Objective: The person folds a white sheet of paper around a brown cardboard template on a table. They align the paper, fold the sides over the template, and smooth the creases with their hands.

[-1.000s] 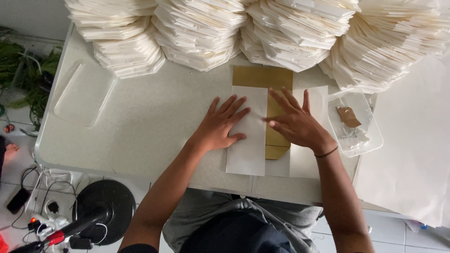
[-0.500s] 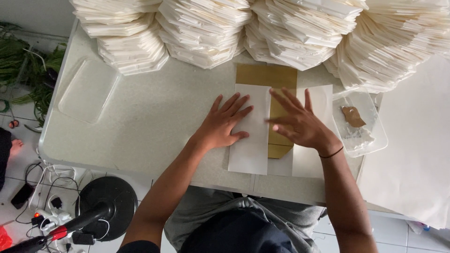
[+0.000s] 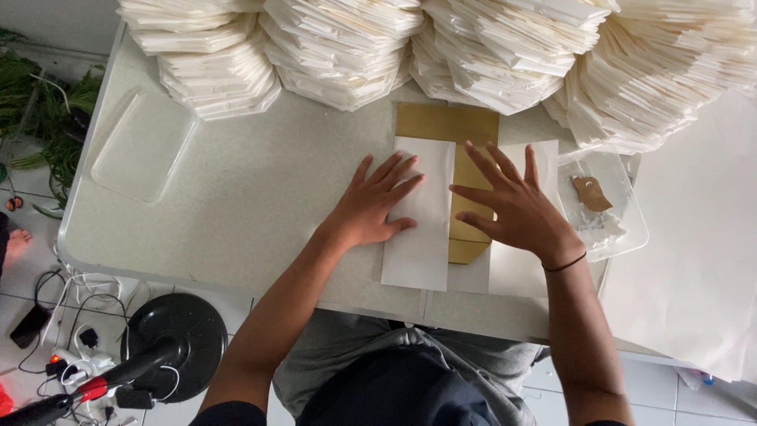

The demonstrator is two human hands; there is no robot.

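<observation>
My left hand (image 3: 377, 203) lies flat, fingers spread, on the left white paper flap (image 3: 419, 237), which is folded over a gold-brown card template (image 3: 453, 126). My right hand (image 3: 512, 207) is spread with its palm over the gold template and the inner edge of the right white flap (image 3: 516, 264). Neither hand grips anything. The paper lies on a pale speckled table (image 3: 260, 197), close to its front edge.
Tall fanned stacks of folded white paper (image 3: 441, 47) fill the table's back edge. A clear plastic lid (image 3: 142, 142) sits at the left. A clear tray with a brown scrap (image 3: 603, 209) stands at the right. Large white sheets (image 3: 694, 260) hang off the right side. A black fan base (image 3: 169, 343) and cables lie on the floor.
My right hand has shifted slightly right off the fold, fingers spread wider. My left hand stays pressed on the left flap.
</observation>
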